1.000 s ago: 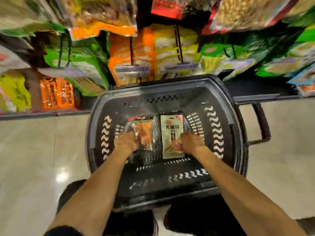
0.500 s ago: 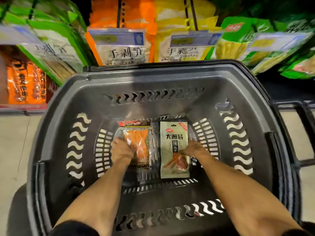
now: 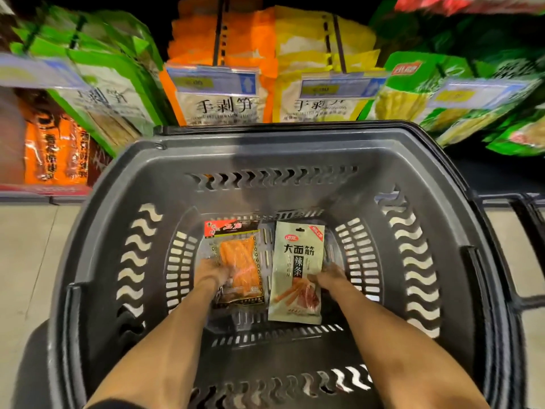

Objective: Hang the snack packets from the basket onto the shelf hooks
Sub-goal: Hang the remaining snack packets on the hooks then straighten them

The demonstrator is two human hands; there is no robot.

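Note:
Two snack packets lie flat on the bottom of a dark grey plastic basket [image 3: 265,149]. The left one is a clear packet with orange strips [image 3: 239,255] and a red and black header. The right one is a pale grey-green packet [image 3: 298,261] with dark lettering and a picture of red strips. My left hand [image 3: 211,273] closes on the lower left edge of the clear packet. My right hand [image 3: 328,277] grips the right edge of the pale packet. Both forearms reach down into the basket.
Behind the basket, shelf hooks [image 3: 219,28] carry rows of hanging packets: green [image 3: 118,84] at left, orange [image 3: 218,104], yellow [image 3: 318,104] and green [image 3: 413,93] at right, with price tags [image 3: 215,81] in front. The basket handle [image 3: 525,208] sticks out right. Pale floor tiles [image 3: 32,261] lie left.
The view has dropped closer to the basket, which now fills the frame. Both hands stay on the same two packets, fingers curled tighter around their edges; the packets remain on the basket floor.

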